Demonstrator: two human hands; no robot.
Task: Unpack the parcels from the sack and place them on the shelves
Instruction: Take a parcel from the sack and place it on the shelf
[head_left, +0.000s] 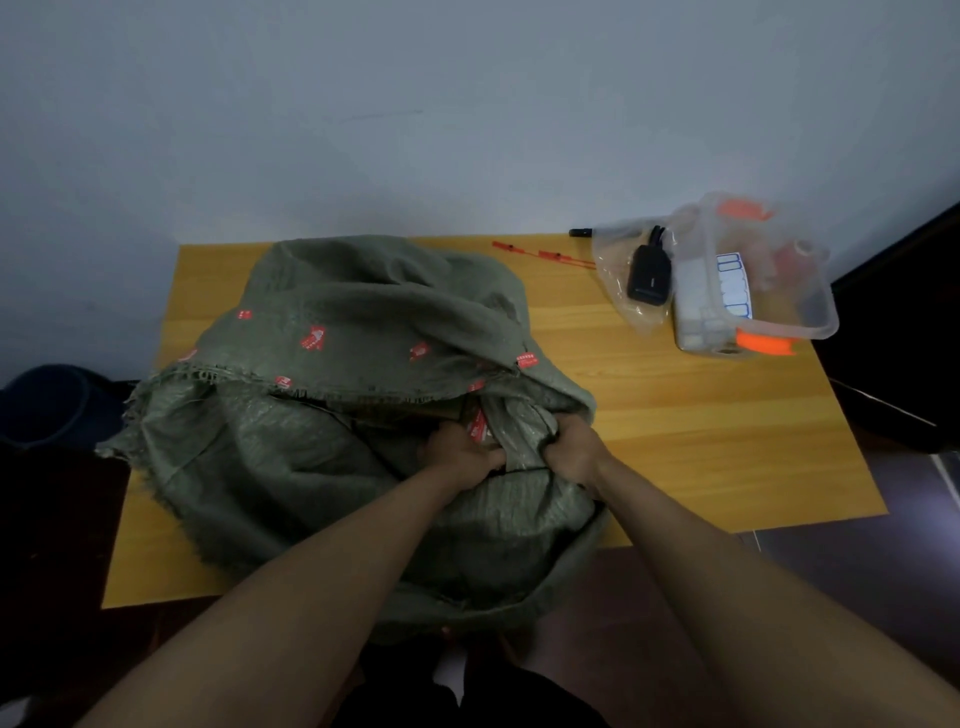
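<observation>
- Both forearms reach in from the near edge, as I see it.
- Left hand (460, 454): fingers curled on something at the sack's mouth; I cannot tell what.
- Right hand (574, 449): fingers bunch the sack's cloth.
- Green sack (322, 415): slumped on the table (701, 415), red-and-white parcel (478, 427) peeking out.
- Clear tub (769, 291): far right corner.

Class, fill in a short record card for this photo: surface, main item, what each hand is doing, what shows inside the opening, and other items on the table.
surface: wooden table
main item: green woven sack, lying on the table, mouth toward the person
left hand: reaches into the sack's mouth, fingers curled on something inside
right hand: grips the sack's fabric at the mouth
inside opening: parcel with a red and white label, mostly hidden
other items: clear plastic box, plastic bag, red ties
</observation>
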